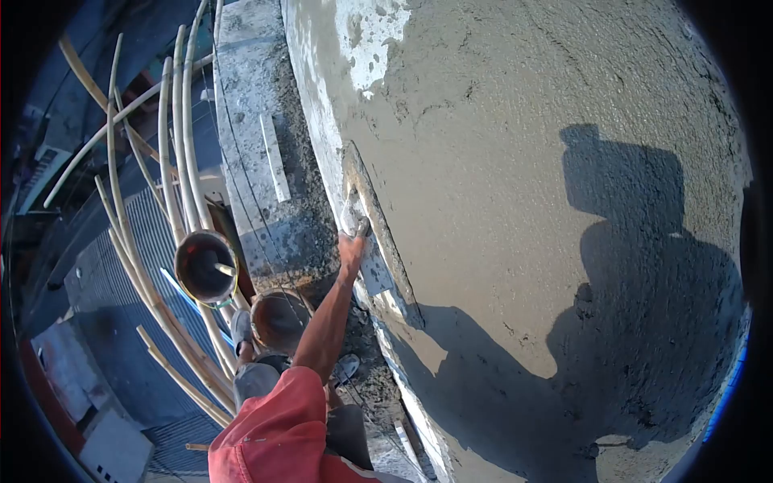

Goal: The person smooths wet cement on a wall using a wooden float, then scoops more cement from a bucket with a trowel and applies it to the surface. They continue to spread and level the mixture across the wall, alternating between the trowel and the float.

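My left hand point(354, 219), which looks gloved or coated with pale cement, is closed around a long plastering float point(392, 253). The float is smeared with mortar and lies along the left edge of the grey plastered wall point(483, 217). My bare forearm reaches up to it from a red sleeve. Wet plaster covers most of the wall, with white patches showing near the top. My right hand is outside the view.
A dark bucket point(193, 266) with a stick-like handle inside hangs or stands by bamboo poles point(179, 153). A second bucket point(278, 322) is beside my feet. A pale strip point(274, 158) lies on the rough concrete ledge point(241, 48). Corrugated roofing point(121, 322) lies below left.
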`<state>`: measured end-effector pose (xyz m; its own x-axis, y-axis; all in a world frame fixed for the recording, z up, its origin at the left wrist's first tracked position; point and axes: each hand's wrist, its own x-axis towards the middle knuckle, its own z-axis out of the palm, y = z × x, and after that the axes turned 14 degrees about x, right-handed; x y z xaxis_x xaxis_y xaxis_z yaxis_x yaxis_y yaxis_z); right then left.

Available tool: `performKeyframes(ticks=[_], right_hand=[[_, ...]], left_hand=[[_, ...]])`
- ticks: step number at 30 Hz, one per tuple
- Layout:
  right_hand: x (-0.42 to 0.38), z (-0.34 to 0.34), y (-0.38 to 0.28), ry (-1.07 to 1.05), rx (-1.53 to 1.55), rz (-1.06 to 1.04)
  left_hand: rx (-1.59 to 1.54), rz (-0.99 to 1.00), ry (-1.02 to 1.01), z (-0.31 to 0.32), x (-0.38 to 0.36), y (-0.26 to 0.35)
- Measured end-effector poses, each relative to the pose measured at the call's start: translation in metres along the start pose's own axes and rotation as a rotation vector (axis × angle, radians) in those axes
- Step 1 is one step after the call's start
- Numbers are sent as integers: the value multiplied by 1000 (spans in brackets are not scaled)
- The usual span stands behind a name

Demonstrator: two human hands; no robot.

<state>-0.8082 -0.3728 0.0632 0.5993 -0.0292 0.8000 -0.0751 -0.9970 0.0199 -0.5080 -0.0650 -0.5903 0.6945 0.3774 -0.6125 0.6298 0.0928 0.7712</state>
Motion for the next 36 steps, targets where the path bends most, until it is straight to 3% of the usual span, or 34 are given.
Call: performKeyframes(ticks=[2,3,4,5,6,8,9,11,12,13,14,16,17,18,19,23,24,26,29,31,33,36], right_hand=[[1,1,0,18,2,-12],[2,4,-1,29,10,-23],[4,6,-1,34,11,-31],[4,6,-1,43,12,-38],[4,7,-3,47,14,-44],[5,3,-4,62,13,-47],[5,2,-5,69,15,-45],[5,1,-5,73,20,-43],[4,0,-5,73,24,-41],[2,1,-4,76,28,-36],[1,-1,-4,74,26,-32],[0,-1,-3,72,27,-19],[0,-1,-3,76,25,-22],[-1,-2,-3,81,27,-22],[1,-3,-3,80,25,-21],[-1,-8,-4,76,20,-6],[-1,-10,-4,74,23,-6],[-3,-13,-4,79,31,-6],[-7,-21,-4,82,42,8],[-9,-26,0,89,53,12],[-9,-36,4,104,63,18],[-11,-41,5,108,53,30]], left_hand=[[-68,-19,-97,13,-43,-67],[-130,5,-49,16,-79,-82],[-61,-75,-75,31,-105,-125],[56,109,-86,30,-139,-144],[9,-81,-70,33,-173,-146],[-65,-216,-135,28,-215,-129],[-203,12,-40,35,-219,-141],[-197,181,-15,40,-179,-141],[16,188,-58,42,-140,-147],[-123,160,-25,33,-104,-100],[72,1,0,38,-47,-91],[-64,129,36,2,12,17],[64,170,-9,-16,42,66],[-21,218,137,-11,78,96],[-78,248,-2,-19,115,128],[-103,356,16,-68,108,310],[-179,386,-69,-79,88,347],[-17,526,85,-93,44,404],[-57,720,4,-99,-24,439],[24,730,64,-100,-94,428],[-46,822,6,-99,-165,395],[24,778,-85,-85,-257,320]])
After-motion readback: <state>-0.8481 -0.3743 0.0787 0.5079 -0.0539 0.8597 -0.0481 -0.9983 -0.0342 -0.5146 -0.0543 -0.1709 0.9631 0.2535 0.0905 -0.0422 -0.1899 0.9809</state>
